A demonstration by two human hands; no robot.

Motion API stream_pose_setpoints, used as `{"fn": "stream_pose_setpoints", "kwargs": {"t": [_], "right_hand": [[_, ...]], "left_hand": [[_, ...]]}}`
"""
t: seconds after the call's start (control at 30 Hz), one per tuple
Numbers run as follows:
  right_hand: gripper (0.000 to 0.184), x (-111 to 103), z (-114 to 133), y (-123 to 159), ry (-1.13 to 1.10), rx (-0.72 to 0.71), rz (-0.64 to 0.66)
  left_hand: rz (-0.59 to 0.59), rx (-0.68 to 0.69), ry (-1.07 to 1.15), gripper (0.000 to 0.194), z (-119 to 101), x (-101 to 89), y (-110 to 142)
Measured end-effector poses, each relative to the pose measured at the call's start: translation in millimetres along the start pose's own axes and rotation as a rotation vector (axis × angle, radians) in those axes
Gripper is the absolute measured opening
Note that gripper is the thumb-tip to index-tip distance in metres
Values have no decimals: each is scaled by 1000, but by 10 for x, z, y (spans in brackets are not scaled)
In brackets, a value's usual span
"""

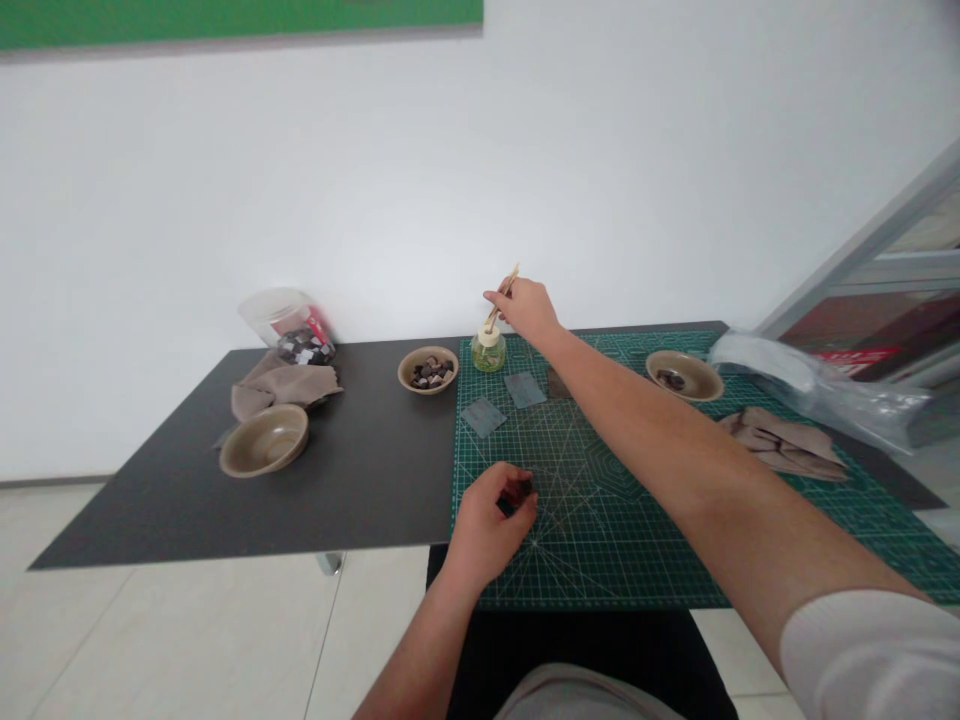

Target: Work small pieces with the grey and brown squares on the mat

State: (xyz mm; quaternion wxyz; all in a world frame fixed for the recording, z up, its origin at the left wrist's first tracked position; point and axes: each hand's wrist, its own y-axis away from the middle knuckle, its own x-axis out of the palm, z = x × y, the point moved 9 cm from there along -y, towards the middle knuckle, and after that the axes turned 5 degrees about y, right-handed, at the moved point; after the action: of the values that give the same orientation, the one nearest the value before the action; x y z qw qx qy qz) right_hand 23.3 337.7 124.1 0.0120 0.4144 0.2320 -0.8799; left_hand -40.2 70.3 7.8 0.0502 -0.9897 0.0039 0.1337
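My right hand (526,310) is raised over a green cutting mat (637,520) and pinches thin wooden sticks (504,296). Their lower ends point down towards a small glass bottle (488,351) with a cream cap and green liquid. My left hand (487,525) rests low on the mat's near part, closed around a small dark piece (514,497) that shows only in part. Two grey-blue square sheets (484,416) lie on the mat beside a brownish square (559,382), all just beyond my right forearm.
A tan bowl (427,370) and another (675,375) hold dark pieces; a third bowl (264,440) sits at left. A tipped plastic jar (289,325) holds checkered pieces. Taupe cloths (277,385) lie left and right on the dark table (352,490). A plastic bag (810,385) lies at right.
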Motion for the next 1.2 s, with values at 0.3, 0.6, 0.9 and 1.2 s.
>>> {"fn": "stream_pose_setpoints", "kwargs": {"t": [0.3, 0.6, 0.9, 1.2], "right_hand": [[29, -291, 106, 78, -27, -85, -220], [21, -177, 80, 96, -91, -89, -145], [13, -165, 103, 140, -59, -82, -53], [18, -389, 54, 177, -153, -89, -167]], "left_hand": [[-6, 1, -12, 11, -3, -14, -3], [6, -21, -16, 11, 17, -10, -14], [1, -12, -23, 11, -30, -22, 3], [5, -1, -6, 11, -16, -31, -14]]}}
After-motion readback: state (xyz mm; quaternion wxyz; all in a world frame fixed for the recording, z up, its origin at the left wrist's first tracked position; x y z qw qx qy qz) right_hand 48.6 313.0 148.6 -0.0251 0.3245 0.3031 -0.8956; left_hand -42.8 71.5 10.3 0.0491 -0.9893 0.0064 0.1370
